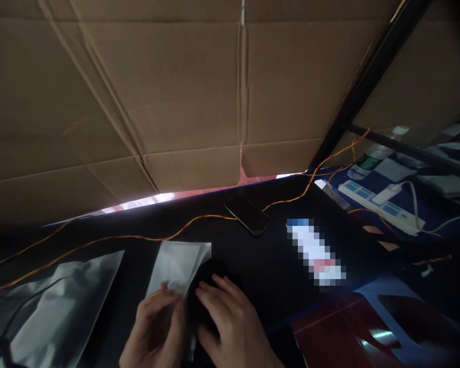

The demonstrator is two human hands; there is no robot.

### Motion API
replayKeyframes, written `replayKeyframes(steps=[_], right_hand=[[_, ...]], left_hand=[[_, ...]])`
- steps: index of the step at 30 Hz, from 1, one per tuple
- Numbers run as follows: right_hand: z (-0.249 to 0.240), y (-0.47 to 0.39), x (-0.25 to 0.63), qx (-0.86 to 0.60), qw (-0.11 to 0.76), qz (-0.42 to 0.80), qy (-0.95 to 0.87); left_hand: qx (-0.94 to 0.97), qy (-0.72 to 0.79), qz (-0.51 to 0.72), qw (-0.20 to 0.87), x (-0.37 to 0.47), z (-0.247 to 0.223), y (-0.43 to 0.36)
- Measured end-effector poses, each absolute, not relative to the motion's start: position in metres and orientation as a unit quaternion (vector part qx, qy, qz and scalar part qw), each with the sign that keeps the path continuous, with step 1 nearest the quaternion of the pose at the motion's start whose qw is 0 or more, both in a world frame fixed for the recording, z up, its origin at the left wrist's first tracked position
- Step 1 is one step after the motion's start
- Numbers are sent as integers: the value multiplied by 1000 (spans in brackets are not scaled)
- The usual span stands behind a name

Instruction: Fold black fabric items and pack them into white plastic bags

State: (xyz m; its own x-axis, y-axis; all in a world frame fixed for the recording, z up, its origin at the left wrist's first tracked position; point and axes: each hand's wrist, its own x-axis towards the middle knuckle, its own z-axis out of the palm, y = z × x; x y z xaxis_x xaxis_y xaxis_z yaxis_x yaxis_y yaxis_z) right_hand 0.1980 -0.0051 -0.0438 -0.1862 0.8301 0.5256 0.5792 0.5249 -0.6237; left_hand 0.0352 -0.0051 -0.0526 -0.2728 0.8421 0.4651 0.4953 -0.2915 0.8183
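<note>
A small frosted plastic bag [180, 260] lies on the black table. My left hand [157, 324] pinches the bag between thumb and fingers near its middle. Just to the right, my right hand [233, 322] curves its fingers over a dark, soft-looking black item [211, 271] against the bag's right edge. That item blends into the table, so its kind is unclear. A larger silvery plastic bag [67, 306] lies to the left of both hands.
A dark phone [247, 214] lies beyond my hands, near a twisted red-yellow wire [203, 217]. A blurred-out bright rectangle [316, 253] is right of it. Farther right are a power strip [383, 207] and a plastic bottle [373, 158]. Cardboard [184, 92] walls the back.
</note>
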Motion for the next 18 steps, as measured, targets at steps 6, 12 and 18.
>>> replayKeyframes(steps=[6,12,18], right_hand=[[-14,6,215,-406,281,254,-832],[9,15,231,-362,256,312,-840],[-4,19,220,-321,245,273,-873]], left_hand=[[641,526,523,198,26,-41,3],[781,492,341,178,-19,-21,14],[859,452,235,52,-41,-42,23]])
